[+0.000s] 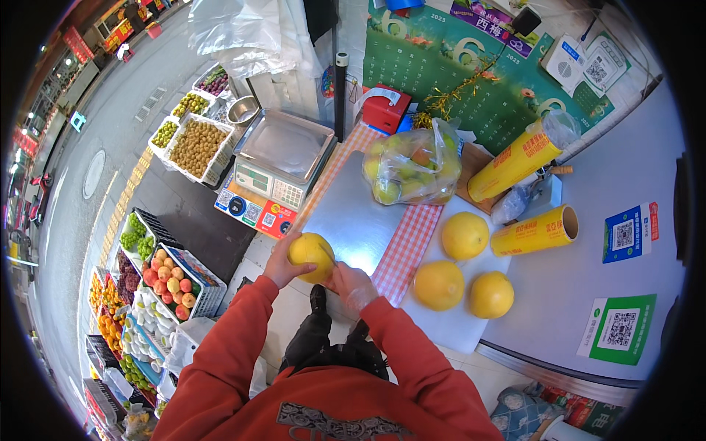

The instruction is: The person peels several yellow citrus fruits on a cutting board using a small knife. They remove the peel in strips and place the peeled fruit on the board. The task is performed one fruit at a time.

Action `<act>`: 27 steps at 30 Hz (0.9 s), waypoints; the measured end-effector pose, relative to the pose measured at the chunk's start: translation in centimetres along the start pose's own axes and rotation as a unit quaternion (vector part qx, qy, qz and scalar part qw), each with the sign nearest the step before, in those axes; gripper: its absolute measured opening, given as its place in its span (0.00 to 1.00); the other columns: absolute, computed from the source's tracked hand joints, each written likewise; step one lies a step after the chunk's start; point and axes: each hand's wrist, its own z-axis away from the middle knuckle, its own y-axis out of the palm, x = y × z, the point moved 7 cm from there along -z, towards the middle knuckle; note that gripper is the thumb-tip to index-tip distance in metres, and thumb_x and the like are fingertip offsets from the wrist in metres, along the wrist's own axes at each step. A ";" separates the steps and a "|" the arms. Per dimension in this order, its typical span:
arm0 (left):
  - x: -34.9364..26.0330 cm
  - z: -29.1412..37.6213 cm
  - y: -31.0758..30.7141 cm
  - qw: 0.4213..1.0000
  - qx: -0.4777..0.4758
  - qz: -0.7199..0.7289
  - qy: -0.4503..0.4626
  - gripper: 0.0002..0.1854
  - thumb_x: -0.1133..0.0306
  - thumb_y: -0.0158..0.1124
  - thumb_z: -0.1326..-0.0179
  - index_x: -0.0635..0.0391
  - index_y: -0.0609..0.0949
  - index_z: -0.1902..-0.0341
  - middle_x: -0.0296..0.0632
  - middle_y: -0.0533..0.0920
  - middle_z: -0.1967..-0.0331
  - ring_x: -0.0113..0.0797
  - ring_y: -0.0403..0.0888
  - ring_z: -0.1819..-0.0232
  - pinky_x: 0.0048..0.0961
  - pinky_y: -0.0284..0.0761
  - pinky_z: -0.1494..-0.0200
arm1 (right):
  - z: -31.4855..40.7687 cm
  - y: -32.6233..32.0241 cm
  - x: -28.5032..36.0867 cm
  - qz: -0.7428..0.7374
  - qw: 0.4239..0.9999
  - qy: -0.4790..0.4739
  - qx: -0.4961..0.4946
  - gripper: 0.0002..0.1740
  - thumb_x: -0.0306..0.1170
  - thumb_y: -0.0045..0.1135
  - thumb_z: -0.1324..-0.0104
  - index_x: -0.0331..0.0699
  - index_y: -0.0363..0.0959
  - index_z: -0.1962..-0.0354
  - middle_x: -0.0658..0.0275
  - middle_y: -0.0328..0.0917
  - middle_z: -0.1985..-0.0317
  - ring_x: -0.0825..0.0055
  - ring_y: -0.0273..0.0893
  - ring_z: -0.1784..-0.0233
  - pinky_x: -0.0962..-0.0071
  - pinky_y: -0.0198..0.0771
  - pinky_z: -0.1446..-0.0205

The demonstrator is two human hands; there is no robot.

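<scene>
My left hand [284, 264] grips a round yellow pomelo [310, 252] from its left side, with the thumb across its lower part. On the pomelo's right side, my right hand [350, 284] is closed around what looks like a small knife; its thin dark blade [326, 251] lies against the peel. The handle is hidden in my fingers. A pale cut line shows on the peel. To the right, several more yellow pomelos [465, 236] rest on a white board [441, 331]. Both hands are just off the near edge of a metal sheet [353, 209].
A clear bag of green fruit [412, 165] sits at the metal sheet's far end. Yellow film rolls [534, 230] are beside the board. A weighing scale [284, 146] stands at the upper left. A crate of red fruit [212, 292] and other fruit crates line the left.
</scene>
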 end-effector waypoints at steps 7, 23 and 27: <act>1.1 0.2 -0.1 0.999 0.011 0.045 0.015 0.49 0.61 0.84 0.57 0.53 0.68 0.30 0.53 0.70 0.34 0.49 0.68 0.31 0.39 0.65 0.29 | -2.2 1.3 0.2 0.085 0.991 0.044 0.097 0.18 0.41 0.44 0.25 0.33 0.70 0.58 0.43 0.81 0.64 0.43 0.79 0.59 0.49 0.72 0.54; 2.6 -1.0 -1.2 0.951 0.095 0.276 -0.100 0.48 0.68 0.78 0.46 0.53 0.61 0.23 0.43 0.71 0.31 0.39 0.71 0.32 0.33 0.67 0.31 | 6.0 8.9 -8.1 -0.020 0.997 -0.037 -0.067 0.21 0.38 0.40 0.23 0.33 0.67 0.42 0.47 0.78 0.61 0.46 0.77 0.60 0.54 0.71 0.53; 1.9 -0.6 -1.6 0.962 0.120 0.230 -0.085 0.50 0.67 0.77 0.45 0.53 0.58 0.22 0.43 0.71 0.32 0.39 0.71 0.33 0.33 0.68 0.31 | 2.5 9.0 -10.3 -0.159 0.982 0.095 -0.032 0.21 0.40 0.40 0.22 0.35 0.69 0.41 0.57 0.79 0.66 0.63 0.79 0.66 0.67 0.75 0.58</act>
